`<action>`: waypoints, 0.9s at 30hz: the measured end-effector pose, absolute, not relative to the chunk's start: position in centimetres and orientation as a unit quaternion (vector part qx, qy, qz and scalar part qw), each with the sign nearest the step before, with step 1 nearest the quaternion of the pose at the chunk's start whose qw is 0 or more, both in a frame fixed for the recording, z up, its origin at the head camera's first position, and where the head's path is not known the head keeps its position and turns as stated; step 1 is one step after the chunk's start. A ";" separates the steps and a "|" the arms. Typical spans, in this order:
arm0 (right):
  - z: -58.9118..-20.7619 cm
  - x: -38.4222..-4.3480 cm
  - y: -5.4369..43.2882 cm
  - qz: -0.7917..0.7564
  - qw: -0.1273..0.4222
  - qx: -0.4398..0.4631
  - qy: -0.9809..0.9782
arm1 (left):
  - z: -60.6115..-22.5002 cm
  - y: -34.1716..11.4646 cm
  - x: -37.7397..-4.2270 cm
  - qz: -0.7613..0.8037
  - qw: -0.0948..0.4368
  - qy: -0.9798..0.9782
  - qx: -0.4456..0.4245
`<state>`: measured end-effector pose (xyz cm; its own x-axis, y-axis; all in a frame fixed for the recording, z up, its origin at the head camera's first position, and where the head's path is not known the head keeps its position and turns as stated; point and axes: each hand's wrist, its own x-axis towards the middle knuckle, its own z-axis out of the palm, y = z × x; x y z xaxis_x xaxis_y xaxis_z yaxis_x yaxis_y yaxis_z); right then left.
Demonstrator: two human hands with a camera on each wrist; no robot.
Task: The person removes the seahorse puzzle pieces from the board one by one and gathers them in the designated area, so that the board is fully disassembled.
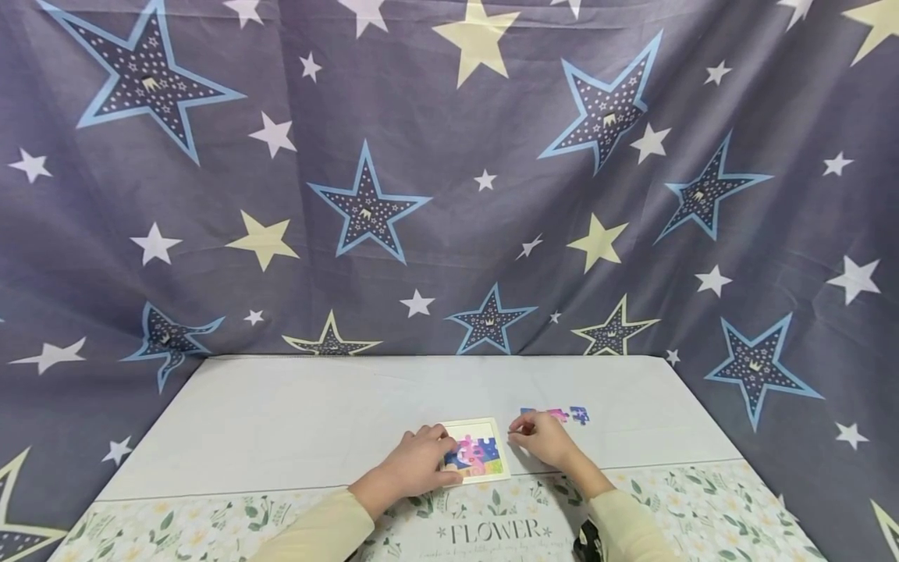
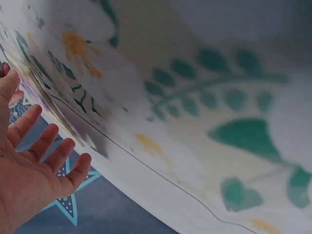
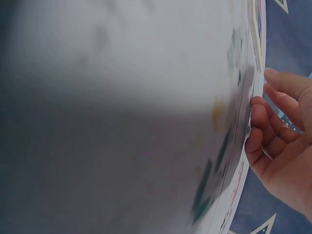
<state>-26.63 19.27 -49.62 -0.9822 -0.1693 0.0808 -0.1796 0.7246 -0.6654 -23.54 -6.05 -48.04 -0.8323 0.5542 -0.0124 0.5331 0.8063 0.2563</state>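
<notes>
A jigsaw puzzle point(image 1: 477, 456) lies part-filled in a flat cream tray point(image 1: 502, 465) on the table, with pink, blue and green areas showing. My left hand point(image 1: 414, 462) rests at the tray's left side, its thumb by the near edge and its fingers over the left part; the left wrist view shows the fingers spread. Just right of the tray, my right hand point(image 1: 546, 442) hovers low over the table with fingers bent and the thumb close to the index finger. Whether a small piece sits between those fingertips is hidden. Loose puzzle pieces point(image 1: 579, 414) lie beyond the right hand.
The table has a white far part point(image 1: 295, 421) and a flowered cloth point(image 1: 211, 515) with lettering along the near side. A dark star-patterned curtain point(image 1: 435, 109) hangs behind and at both sides.
</notes>
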 end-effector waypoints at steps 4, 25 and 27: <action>-49.6 -26.4 18.8 0.357 -0.002 0.105 -0.928 | -48.2 -5.4 -23.6 0.113 0.039 0.950 0.289; -49.2 -26.2 17.7 0.373 -0.061 0.163 -0.911 | -48.8 -4.3 -24.0 0.105 0.041 0.951 0.288; -49.2 -26.3 17.6 0.369 -0.064 0.169 -0.912 | -48.8 -4.2 -24.1 0.105 0.044 0.952 0.285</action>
<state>-26.32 17.62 -49.23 -0.9344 -0.3561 0.0084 -0.2616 0.6700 -0.6948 -24.06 -4.23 -48.78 -0.8332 0.5525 -0.0229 0.5342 0.8150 0.2246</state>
